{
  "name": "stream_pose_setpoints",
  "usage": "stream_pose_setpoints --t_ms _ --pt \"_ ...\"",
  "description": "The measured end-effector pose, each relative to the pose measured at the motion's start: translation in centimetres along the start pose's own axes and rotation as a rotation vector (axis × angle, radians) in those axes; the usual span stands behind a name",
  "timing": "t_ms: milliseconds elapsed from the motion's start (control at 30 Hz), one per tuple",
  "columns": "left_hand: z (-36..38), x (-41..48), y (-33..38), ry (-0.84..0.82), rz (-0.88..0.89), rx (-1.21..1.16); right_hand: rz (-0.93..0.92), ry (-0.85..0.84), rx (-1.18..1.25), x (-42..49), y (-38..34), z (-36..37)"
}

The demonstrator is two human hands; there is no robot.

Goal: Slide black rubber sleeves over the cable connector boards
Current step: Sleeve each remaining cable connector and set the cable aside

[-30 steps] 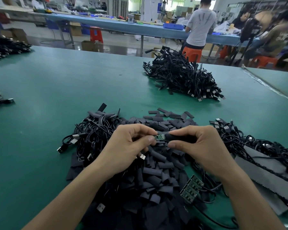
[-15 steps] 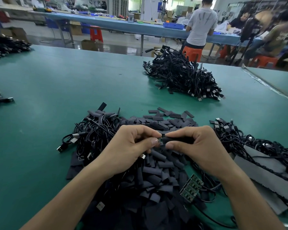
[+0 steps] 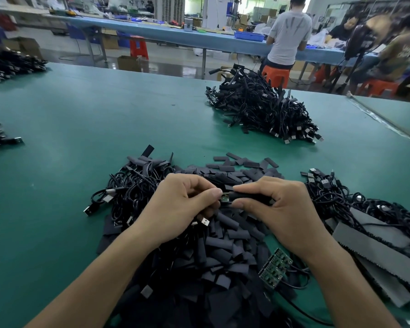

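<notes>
A: What differs from a moment ago?

B: Little. The left hand (image 3: 182, 207) and right hand (image 3: 282, 209) stay close together. Half a second back the connector board (image 3: 225, 199) was almost hidden between the thumbs. Now a small green end shows again, though less than a second ago.

A: And the fingers?

B: The left thumb and forefinger pinch the connector board. The right thumb and fingers curl round the black rubber sleeve (image 3: 249, 197).

A: How does the sleeve look?

B: It is a matt black tube, lying level, with its left mouth over most of the board.

A: Where is it?

B: It is held just above the pile of loose sleeves (image 3: 223, 252) on the green table (image 3: 81, 138).
</notes>
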State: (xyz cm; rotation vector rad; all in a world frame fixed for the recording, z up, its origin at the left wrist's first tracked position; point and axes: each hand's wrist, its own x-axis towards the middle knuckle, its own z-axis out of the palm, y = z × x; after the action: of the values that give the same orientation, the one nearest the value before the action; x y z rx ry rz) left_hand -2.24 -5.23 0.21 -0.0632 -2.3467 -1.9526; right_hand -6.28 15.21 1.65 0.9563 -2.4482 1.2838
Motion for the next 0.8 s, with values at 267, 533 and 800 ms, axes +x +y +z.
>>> stream_pose_setpoints --t_ms 267,533,800 --pt "-0.03 0.01 -0.04 -0.067 0.043 0.029 -0.079 0.003 -0.075 0.0 0.13 0.33" --pt "-0.19 -0.01 0.23 -0.126 -0.031 -0.021 -0.192 -0.018 -0.148 -0.04 0.59 0.47" --pt "-0.18 -0.05 0.41 -0.179 -0.086 -0.081 -0.236 -0.047 -0.159 0.0 0.83 0.47"
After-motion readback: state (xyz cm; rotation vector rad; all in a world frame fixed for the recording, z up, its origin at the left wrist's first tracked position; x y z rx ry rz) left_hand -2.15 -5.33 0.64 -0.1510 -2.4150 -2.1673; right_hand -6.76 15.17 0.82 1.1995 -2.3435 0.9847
